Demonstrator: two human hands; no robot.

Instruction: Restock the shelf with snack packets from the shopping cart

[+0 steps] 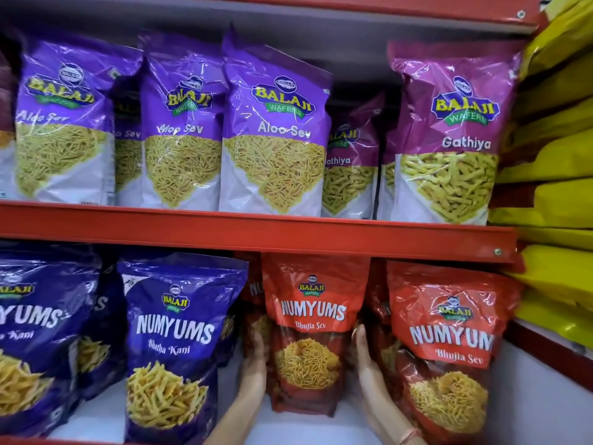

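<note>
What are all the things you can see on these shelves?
Aloo Sev packets: three in front, purple, upper shelf left and middle.
Gathiya packets: one in front, more behind, magenta, upper shelf right.
Bhatha Kani packets: two in front, blue, lower shelf left.
Bhujia Sev packets: two in front, red, lower shelf right.
Yellow packets: stacked, count unclear, far right.
Shelf edges: red.
Left hand, right hand: bare, on either side of the middle Bhujia Sev packet.
</note>
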